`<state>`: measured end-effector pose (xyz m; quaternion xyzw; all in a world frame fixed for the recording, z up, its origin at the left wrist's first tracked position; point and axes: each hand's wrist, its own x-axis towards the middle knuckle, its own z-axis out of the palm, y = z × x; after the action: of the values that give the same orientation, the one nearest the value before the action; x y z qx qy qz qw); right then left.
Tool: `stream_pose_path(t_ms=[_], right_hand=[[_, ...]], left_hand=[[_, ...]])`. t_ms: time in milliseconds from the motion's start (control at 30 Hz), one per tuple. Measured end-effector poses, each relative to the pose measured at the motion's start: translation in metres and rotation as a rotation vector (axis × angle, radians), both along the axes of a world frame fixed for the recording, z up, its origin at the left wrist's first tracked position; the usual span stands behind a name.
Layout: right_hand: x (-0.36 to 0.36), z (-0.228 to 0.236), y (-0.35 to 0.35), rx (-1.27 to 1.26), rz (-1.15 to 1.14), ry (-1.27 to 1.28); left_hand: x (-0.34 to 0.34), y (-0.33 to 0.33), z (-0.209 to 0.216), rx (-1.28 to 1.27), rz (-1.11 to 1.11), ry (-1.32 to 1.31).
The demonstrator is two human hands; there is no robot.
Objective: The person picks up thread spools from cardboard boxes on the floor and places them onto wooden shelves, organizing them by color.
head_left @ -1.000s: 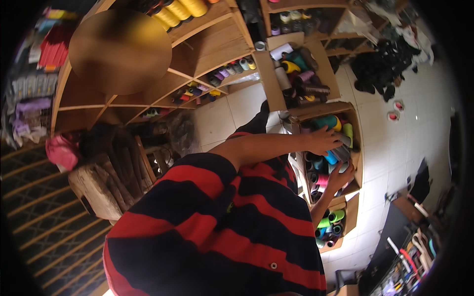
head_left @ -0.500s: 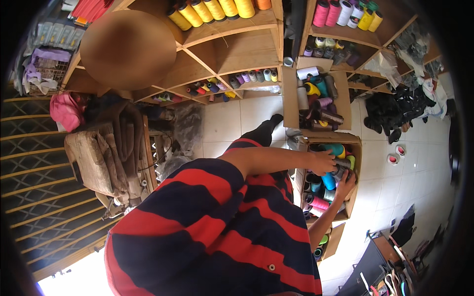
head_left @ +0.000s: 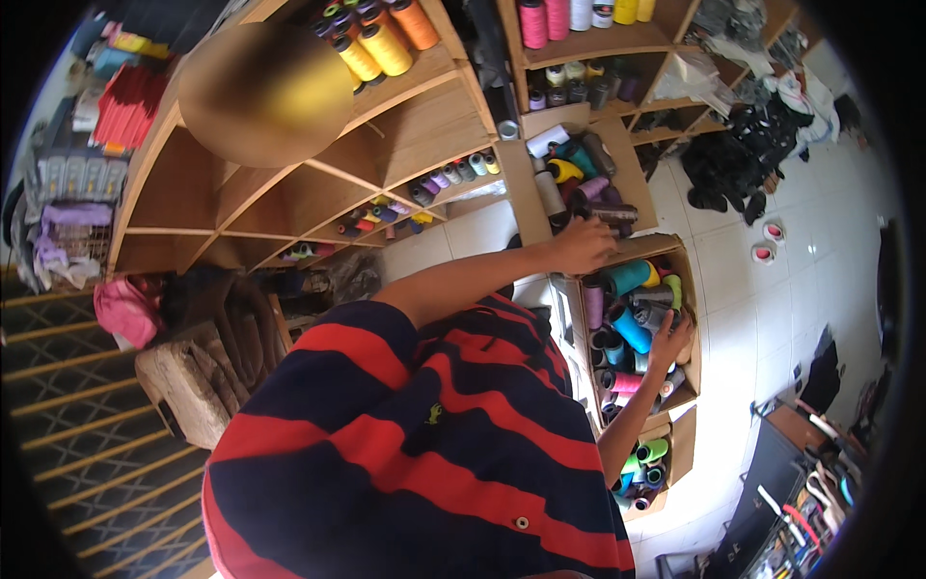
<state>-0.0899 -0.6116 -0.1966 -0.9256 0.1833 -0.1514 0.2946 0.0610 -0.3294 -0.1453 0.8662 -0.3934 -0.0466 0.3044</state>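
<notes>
Spool of dark brown thread (head_left: 614, 210) lies on its side in the far box (head_left: 529, 188), at the end nearest the person. Long axis runs roughly left-right, across the line from the wearer's body to that box. It sits just beyond the left hand (head_left: 582, 245), ahead and slightly right of the knuckles. Left hand is clearly the nearer one; right hand (head_left: 672, 338) is well apart, over the middle box (head_left: 689, 280).

Left hand: palm down at the near edge of the far box, fingers bent toward the dark spool. Contact looks likely, but fingertips blend into dark thread, so can't tell whether they pinch it or just rest there.

Right hand: thumb and fingers spread, reaching in at the right-hand side of the middle box. Grey spool (head_left: 652, 314) is just left of the thumb, blue spool (head_left: 632, 330) a little further left. No firm grip visible; what's under the palm is hidden.
</notes>
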Motion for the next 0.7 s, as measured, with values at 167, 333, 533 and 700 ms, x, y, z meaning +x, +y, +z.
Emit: stream_pose_path(t_ms=[167, 333, 533, 700], right_hand=[[0.0, 0.018, 0.012, -0.011, -0.093, 0.017], [0.01, 0.046, 0.036, -0.074, -0.203, 0.058], [0.06, 0.083, 0.093, -0.156, -0.213, 0.013], [0.157, 0.056, 0.147, 0.062, -0.088, 0.132]], left_hand=[[0.035, 0.033, -0.013, -0.086, 0.063, 0.074], [0.085, 0.064, -0.048, -0.069, 0.198, 0.052], [0.183, 0.08, -0.074, 0.046, 0.209, -0.091], [0.247, 0.087, -0.122, 0.256, 0.123, 0.052]])
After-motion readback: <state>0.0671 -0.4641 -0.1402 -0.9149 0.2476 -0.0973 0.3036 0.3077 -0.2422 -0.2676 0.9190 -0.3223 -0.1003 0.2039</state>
